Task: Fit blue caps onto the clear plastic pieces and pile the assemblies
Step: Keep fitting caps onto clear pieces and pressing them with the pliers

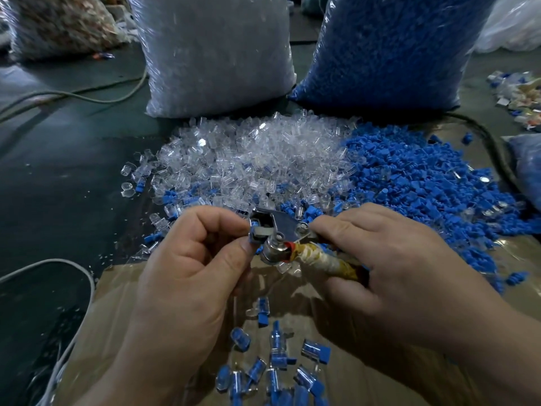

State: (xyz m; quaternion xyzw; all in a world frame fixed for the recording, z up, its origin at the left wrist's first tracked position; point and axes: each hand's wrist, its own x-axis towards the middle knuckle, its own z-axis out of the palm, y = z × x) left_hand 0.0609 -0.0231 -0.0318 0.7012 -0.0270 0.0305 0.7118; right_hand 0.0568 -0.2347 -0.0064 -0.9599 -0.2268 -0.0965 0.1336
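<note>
Piece (254,227), clear w/ blue cap, sat at centre frame in the head of the press tool (278,230). Thumb & forefinger of left hand (187,259) pinched it; right hand (389,259) gripped the taped handle. Probably light, stiff, slick: hold by flat sides. Finished assemblies (278,364) lay bottom centre.

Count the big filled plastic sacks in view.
5: mottled sack far left, clear-piece sack centre, blue-cap sack beside it, pale sack top right, bluish sack cut off at right edge. Others may be hidden.

Heap of clear pieces (257,153) against heap of blue caps (409,177); capped assemblies (275,367) loose in front.
</note>
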